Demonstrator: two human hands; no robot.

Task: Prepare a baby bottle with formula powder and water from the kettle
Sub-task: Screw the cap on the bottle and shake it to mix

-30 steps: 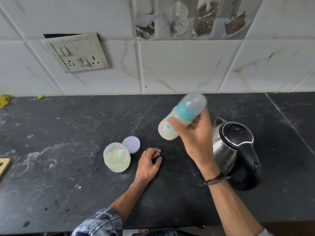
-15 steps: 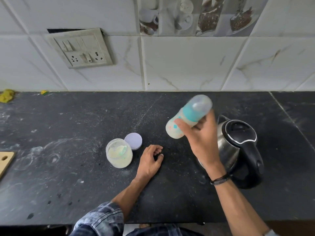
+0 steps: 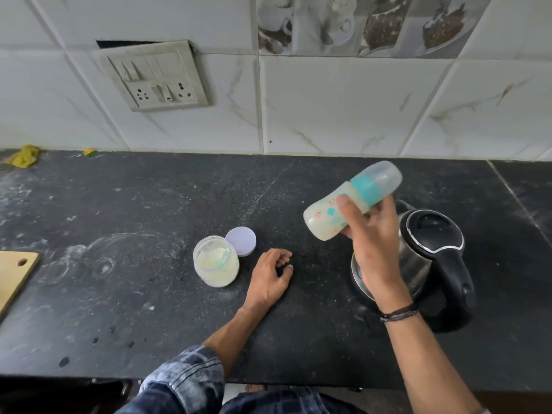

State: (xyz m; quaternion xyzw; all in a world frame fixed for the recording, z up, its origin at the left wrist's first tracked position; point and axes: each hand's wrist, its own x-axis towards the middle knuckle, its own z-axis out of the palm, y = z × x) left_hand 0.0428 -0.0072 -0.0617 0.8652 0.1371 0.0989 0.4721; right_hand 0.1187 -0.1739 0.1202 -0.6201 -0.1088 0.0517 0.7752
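Bottle (image 3: pixel 343 209) tilted in right hand (image 3: pixel 378 249) above counter (image 3: pixel 149 294).

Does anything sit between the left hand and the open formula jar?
Nothing visible does. The left hand rests on the counter just right of the formula jar, bare counter between them; the jar's lid lies behind it.

Bare forearms; rolled blue plaid sleeve (image 3: pixel 191 375) on left arm; dark braided wristband (image 3: pixel 398 312) on right wrist
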